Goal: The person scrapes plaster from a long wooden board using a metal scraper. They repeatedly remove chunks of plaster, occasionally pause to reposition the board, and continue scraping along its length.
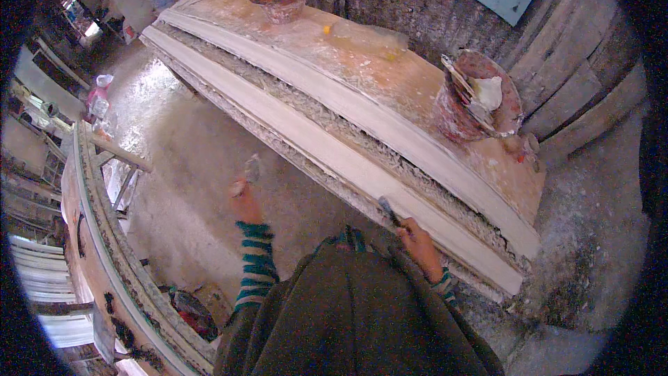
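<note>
Two long pale plaster mouldings lie side by side along the workbench, a near strip (pixel 306 132) and a far strip (pixel 362 101), with a rough, crumbly gap between them. My right hand (pixel 417 242) is closed round the dark handle of a small tool (pixel 387 207); its greyish tip meets the near strip close to the front edge. Whether that tool is a scraper or a brush is unclear. Away from the bench, over the floor, my left hand (pixel 243 197) grips a small whitish-grey object (pixel 252 167), too blurred to name.
On the bench's far side stand a rust-coloured bucket (pixel 281 1) and a plaster-smeared tub (pixel 452 108) holding sticks and a white lump. A clear bottle (pixel 365 33) lies between them. A long curved-edged bench (pixel 97 223) runs at left. Corrugated sheeting (pixel 396 3) rises behind.
</note>
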The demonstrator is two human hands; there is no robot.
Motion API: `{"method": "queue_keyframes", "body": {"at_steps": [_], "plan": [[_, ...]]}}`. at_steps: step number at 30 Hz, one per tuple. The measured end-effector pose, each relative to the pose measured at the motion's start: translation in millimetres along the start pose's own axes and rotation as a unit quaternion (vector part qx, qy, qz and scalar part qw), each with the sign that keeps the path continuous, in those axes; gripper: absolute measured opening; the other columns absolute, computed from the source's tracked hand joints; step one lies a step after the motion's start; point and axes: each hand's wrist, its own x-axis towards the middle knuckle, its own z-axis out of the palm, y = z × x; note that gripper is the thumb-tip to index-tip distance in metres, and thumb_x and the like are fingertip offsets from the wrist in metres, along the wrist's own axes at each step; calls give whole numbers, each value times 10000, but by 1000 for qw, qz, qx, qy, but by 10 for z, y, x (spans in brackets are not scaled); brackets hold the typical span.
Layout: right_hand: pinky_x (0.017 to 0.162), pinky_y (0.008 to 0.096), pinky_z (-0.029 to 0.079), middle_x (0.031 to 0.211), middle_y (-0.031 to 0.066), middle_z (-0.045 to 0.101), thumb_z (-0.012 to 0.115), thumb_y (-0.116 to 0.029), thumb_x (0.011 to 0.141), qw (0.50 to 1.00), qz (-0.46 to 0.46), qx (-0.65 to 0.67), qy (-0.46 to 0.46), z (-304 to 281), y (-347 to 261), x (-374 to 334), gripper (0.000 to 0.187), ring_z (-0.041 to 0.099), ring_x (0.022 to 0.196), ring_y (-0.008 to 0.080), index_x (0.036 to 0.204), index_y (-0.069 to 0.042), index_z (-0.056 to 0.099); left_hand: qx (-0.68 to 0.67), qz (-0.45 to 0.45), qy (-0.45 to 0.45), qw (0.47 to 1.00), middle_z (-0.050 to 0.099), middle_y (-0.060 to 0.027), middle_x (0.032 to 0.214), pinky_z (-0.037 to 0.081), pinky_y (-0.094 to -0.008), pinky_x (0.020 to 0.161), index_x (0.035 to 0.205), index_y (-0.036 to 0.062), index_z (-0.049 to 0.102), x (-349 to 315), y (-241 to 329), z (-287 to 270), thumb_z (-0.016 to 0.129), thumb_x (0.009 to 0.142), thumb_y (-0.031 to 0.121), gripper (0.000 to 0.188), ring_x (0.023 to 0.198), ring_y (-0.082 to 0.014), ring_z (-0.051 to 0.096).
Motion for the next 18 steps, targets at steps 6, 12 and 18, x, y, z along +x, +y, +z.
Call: {"method": "queue_keyframes", "body": {"at_steps": [6,12,18], "plan": [[620,334,459,860,118,589,497,-223,884,996,6,58,-71,428,-63,316,209,566,677,209,993,-44,481,13,-6,34,999,562,-42,842,468,-229,593,962,33,511,-44,735,-533,582,849,135,168,717,-113,551],[437,286,430,744,84,578,446,-230,906,962,79,230,-128,842,-213,740,214,511,533,142,1011,-44,434,38,-119,89,988,558,-27,797,467,-236,603,929,48,527,-610,850,-484,586,845,122,127,708,-106,546],[430,281,422,719,84,565,430,-222,912,970,86,150,-174,723,-272,811,217,501,520,127,1020,-34,410,24,-99,74,992,545,1,743,447,-224,600,886,51,543,-968,699,-622,591,843,128,100,685,-87,523]]}}
